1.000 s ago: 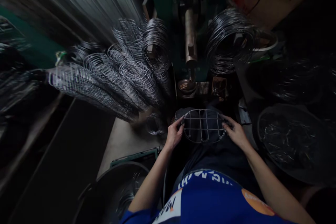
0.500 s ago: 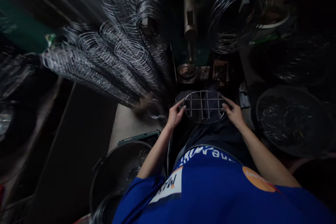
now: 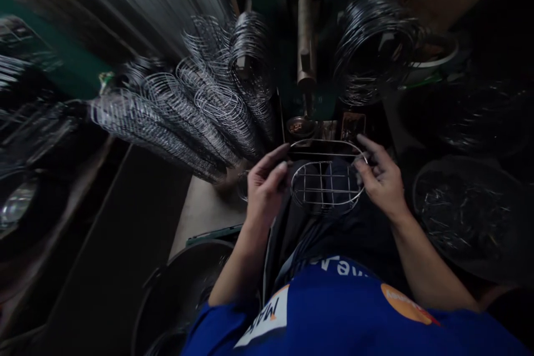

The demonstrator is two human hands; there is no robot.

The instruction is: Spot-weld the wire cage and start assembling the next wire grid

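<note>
An oval wire frame (image 3: 327, 154) with a straight crosswise wire is held level above my lap. Just below it lies an oval wire rack (image 3: 325, 176) with a grid of crossing wires; whether the two are joined I cannot tell. My left hand (image 3: 267, 181) is at the frame's left end, thumb and forefinger closing about the wire there. At the right end, my right hand (image 3: 380, 178) pinches the frame between thumb and curled fingers, its forefinger stretched out. The rack's lower edge is over my dark trousers.
Tall stacks of wire rings (image 3: 221, 105) lean at the left. Ahead stands a machine with a metal cylinder (image 3: 306, 44) above a small bowl (image 3: 301, 127) of bits. Wire coils (image 3: 371, 44) hang at the right. Dark tubs (image 3: 471, 206) flank me, one (image 3: 179, 289) lower left.
Both hands have come up nearer the camera, and a larger oval frame now shows between them above the gridded rack. The view has shifted slightly upward.
</note>
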